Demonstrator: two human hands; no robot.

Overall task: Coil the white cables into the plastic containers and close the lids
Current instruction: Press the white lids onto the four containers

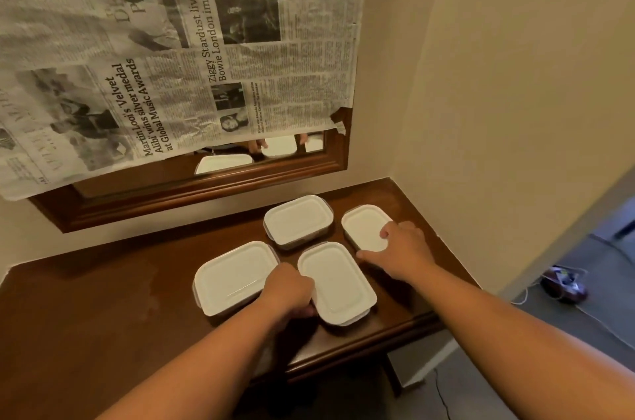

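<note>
Four lids [237,268] shut. Left hand [292,289] grips the near container [340,282]; beyond it, right hand [402,247] clasps the far container [360,227].

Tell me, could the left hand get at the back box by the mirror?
Probably yes. The back box sits bare-topped beyond the left hand, with nothing between; that hand would have to let go of the near box it grips.

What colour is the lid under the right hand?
Plain white. The lid under the right hand shows best in the head view.
</note>
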